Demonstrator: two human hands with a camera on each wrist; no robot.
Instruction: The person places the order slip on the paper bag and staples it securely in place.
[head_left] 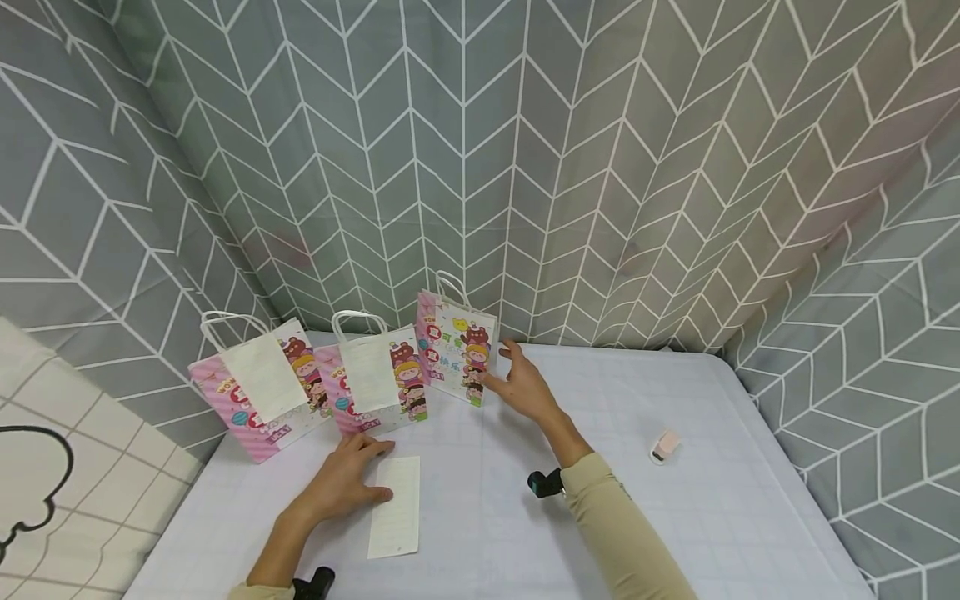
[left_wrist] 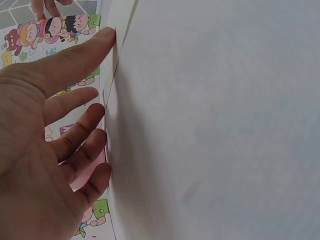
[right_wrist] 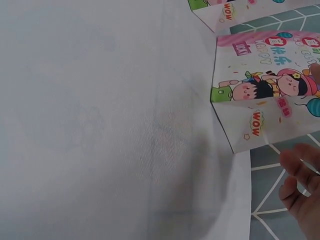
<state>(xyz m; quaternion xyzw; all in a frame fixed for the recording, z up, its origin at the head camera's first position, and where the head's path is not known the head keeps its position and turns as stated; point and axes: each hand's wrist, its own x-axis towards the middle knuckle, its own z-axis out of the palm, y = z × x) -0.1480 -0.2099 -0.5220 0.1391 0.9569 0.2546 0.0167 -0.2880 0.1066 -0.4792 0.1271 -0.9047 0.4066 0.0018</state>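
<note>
Three pink and white cartoon paper gift bags stand in a row at the table's back left. On the left bag [head_left: 251,417] and the middle bag [head_left: 411,375], a cream paper piece hangs at the front below white handles. My right hand [head_left: 527,387] is at the side of the right bag [head_left: 453,350], thumb at its front edge and the other fingers spread beside it. A lined cream paper slip [head_left: 397,508] lies flat on the table. Loosely spread, my left hand [head_left: 341,483] rests on the table, its thumb [left_wrist: 75,62] at the slip's left edge.
A small pink and white object [head_left: 664,447] lies on the right of the white-covered table [head_left: 735,500]. Grey patterned curtains [head_left: 555,167] rise behind the bags and along the sides. Each wrist wears a black camera [head_left: 545,482].
</note>
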